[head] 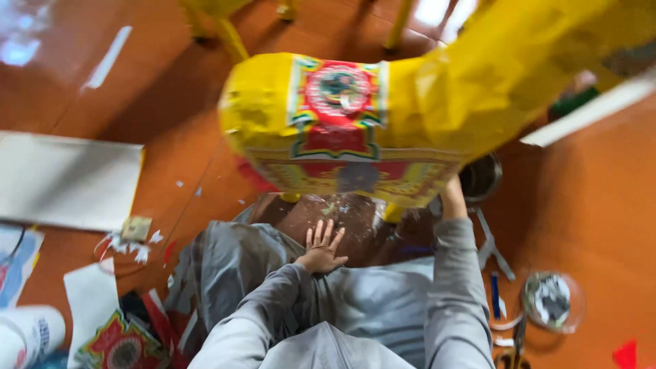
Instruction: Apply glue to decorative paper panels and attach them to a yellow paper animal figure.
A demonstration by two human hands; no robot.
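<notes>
holding up a big yellow paper horse figure [410,102], far centre, body covered in yellow paper with a red-green patterned panel [338,109] glued on its flank. the right hand [452,195] reaches up under the belly edge; its fingers are hidden behind the figure, so can't tell if they grip or just prop. the left hand [321,247] lies flat, fingers spread open, gripping nothing, on the grey cloth [369,294] over the lap, near centre.

risks, biggest first:
- figure looks propped at one point only. if the right hand slips, it likely tips toward the lap or floor and the paper skin dents or tears.
- the wet-looking smeared patch [342,212] just beyond the left hand reads as glue. a palm or sleeve dragging through it could smear the yellow paper.
- scissors [493,249] lie open-bladed on the floor right of the knee; a dropped figure or a blind reach could catch them.
- paper scraps [137,246] on the near left floor could stick to anything tacky.

containers:
- dark round pot [480,176] right of the figure, partly hidden; contents not visible.
- shallow round dish [552,301], near right, holds something pale and mottled; too blurred to say what.
</notes>
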